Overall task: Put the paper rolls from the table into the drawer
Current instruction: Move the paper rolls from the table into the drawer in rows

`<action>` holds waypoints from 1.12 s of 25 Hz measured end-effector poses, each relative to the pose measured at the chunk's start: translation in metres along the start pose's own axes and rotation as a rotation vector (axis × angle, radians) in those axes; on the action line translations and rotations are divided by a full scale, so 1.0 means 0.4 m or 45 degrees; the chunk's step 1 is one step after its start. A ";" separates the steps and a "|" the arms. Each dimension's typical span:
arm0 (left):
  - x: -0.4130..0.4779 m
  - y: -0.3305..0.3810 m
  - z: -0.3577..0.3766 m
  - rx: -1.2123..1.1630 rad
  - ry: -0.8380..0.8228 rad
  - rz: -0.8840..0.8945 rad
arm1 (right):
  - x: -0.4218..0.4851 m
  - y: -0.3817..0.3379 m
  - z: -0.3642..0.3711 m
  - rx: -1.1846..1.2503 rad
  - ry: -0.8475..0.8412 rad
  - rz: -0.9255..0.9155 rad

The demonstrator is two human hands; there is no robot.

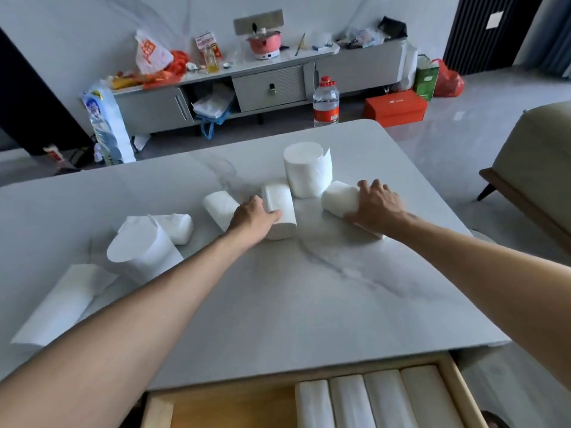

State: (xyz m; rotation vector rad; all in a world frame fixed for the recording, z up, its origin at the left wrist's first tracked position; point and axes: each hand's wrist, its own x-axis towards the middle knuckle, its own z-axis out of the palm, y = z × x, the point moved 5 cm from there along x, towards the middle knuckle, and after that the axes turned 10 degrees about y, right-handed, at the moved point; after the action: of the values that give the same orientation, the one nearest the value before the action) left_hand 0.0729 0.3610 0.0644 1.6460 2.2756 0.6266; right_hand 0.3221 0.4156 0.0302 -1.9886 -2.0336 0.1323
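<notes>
Marbled grey, the glossy bench [278, 288] carries soft white paper rolls. Below, I see the wooden drawer [454, 384] cut off by the frame, four rolls inside. My left hand [251, 217] wraps a lying roll [279, 208]; my right hand [375, 205] covers another roll [338, 197], its near end hidden.

We see a smooth, faintly glossy marble-look table [309, 288], soft matt white paper rolls [308, 171], and a pale bare-wood drawer [457, 387].
</notes>
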 end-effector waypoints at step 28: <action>-0.739 -0.544 -0.086 -0.883 -0.866 -0.746 | -0.909 -0.269 0.134 0.341 -0.642 -0.410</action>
State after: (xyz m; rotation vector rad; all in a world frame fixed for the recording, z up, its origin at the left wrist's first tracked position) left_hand -0.0282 0.0174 -0.0230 0.6628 1.6284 0.5084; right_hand 0.2049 0.0587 -0.0443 -1.5469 -2.4442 0.8591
